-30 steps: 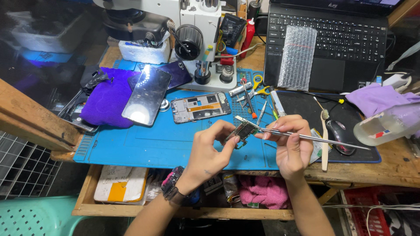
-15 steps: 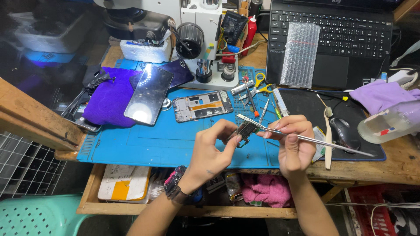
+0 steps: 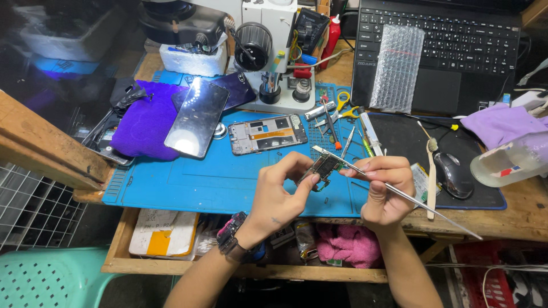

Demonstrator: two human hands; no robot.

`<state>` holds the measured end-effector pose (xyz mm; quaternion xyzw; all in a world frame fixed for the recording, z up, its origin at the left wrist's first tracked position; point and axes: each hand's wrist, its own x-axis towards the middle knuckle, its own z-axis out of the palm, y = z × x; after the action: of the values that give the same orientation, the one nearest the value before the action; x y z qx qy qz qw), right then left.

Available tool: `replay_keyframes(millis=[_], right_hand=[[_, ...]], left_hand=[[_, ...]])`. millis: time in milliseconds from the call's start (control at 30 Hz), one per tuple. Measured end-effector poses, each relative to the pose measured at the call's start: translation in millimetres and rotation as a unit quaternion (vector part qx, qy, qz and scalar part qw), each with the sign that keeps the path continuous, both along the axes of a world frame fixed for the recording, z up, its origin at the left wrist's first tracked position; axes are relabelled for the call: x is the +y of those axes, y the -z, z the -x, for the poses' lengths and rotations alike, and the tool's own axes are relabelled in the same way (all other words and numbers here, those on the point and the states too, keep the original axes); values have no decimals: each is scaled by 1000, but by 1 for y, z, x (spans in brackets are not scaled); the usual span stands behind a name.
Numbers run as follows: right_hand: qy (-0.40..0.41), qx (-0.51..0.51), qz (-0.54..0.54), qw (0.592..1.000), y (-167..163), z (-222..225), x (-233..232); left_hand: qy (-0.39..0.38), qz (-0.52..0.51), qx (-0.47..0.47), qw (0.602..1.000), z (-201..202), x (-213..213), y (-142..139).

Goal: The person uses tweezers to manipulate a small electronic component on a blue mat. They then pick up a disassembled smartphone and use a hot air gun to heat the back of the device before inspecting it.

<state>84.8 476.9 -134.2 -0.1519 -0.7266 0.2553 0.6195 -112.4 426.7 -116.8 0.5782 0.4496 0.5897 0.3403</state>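
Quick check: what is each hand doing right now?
Left hand: closed on a small dark circuit board, pinched by the fingertips.
Right hand: closed on long thin metal tweezers, tip at the board.

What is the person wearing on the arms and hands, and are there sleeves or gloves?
Both forearms are bare, with no sleeves in view, and both hands are without gloves. The left hand has a dark chunky wristwatch with pink accents at its wrist. The right hand and its wrist carry nothing.

Shiny metal over matt rubber.
Thin steel tweezers (image 3: 399,195) gleam; the blue matt rubber mat (image 3: 188,182) looks smooth, the purple cloth (image 3: 145,122) fuzzy.
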Motion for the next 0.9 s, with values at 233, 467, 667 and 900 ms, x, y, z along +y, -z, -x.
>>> replay_keyframes(millis=[233,467,667,900], right_hand=[[68,-48,-75,994,1,-4,2],[30,-2,-49,998,7,-3,1],[-35,65,22,997,7,-6,1],[-38,53,20,998,7,-9,2]], left_hand=[[13,2,-11,1000,-4,1,0],[5,-4,-13,1000,-5,1,1],[6,-24,-10,1000,-5,1,0],[-4,-41,6,999,-8,2,0]])
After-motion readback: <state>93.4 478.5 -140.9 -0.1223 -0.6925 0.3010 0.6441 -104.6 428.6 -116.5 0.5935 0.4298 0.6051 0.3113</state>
